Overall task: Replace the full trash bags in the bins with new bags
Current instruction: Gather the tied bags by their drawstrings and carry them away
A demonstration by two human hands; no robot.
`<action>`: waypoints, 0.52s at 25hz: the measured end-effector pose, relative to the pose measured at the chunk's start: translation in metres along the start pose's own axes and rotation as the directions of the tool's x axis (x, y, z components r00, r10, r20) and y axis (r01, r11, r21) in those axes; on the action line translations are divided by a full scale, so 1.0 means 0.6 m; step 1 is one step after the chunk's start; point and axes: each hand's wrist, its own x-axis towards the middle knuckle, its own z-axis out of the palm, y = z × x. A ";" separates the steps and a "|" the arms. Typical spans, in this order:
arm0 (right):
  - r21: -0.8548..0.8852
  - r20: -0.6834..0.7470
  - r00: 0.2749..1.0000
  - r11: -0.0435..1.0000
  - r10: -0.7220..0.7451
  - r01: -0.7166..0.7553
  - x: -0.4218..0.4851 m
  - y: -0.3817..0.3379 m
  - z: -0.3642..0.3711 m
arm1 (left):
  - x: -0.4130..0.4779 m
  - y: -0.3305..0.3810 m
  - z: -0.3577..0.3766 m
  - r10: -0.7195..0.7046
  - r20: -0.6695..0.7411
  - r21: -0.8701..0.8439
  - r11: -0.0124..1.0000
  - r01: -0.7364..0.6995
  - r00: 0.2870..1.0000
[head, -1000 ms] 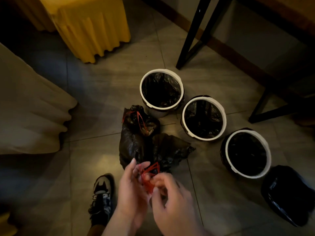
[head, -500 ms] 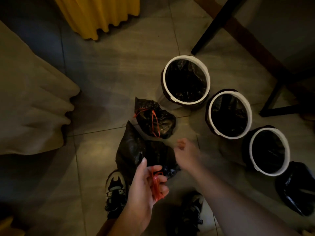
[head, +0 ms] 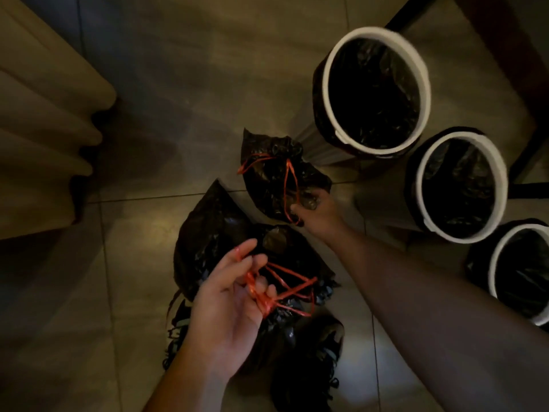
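Two tied black trash bags lie on the tiled floor. My left hand (head: 234,295) grips the red drawstring (head: 285,289) of the nearer bag (head: 214,242). My right hand (head: 316,211) reaches forward and pinches the red string and plastic of the farther bag (head: 273,176). Three white-rimmed bins, each lined with a black bag, stand in a diagonal row at the right: the far bin (head: 421,69), the middle bin (head: 502,176) and the near bin (head: 494,269).
A beige draped cloth (head: 41,120) fills the left side. Dark furniture legs (head: 525,153) stand behind the bins at the right. My shoes (head: 309,364) are on the floor below the nearer bag.
My right hand let go of the nearer bag's string and moved forward to the farther bag, where it now pinches the string. The view dropped closer to the floor.
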 end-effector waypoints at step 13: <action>0.786 -0.081 0.996 0.612 -0.044 0.091 -0.066 -0.126 -0.087 | 0.060 0.050 0.039 0.118 0.005 0.035 0.992 -0.118 0.993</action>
